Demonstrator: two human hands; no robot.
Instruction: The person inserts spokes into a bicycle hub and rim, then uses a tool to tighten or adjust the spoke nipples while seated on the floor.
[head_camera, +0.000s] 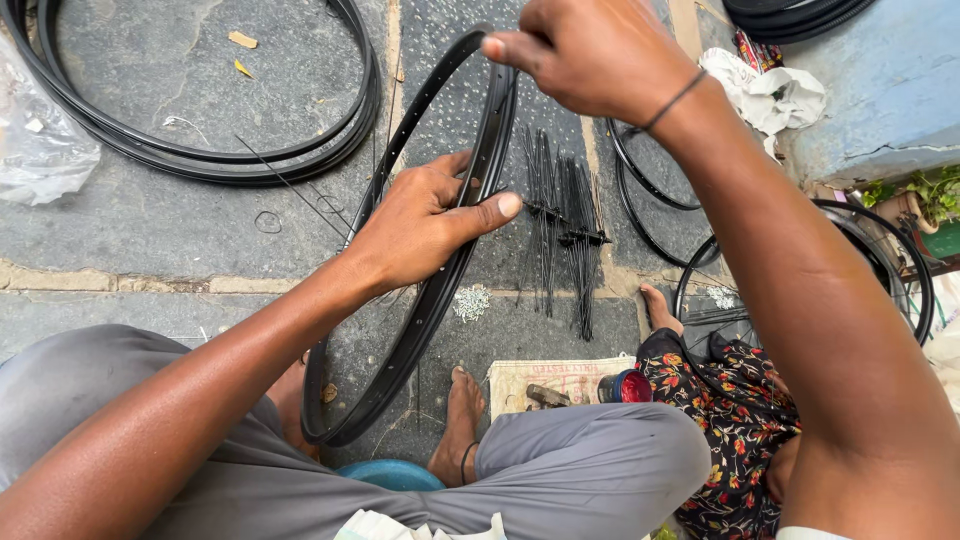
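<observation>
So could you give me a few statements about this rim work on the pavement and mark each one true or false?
1. The left hand grips the black rim at its side. True.
2. The right hand rests on the stone floor. False: it is raised at the top of the rim.
3. A bundle of black spokes lies on the floor beyond the rim. True.
4. The rim lies flat on the ground. False: it stands on edge between the person's legs.
5. More black rims lie stacked at upper left. True.
</observation>
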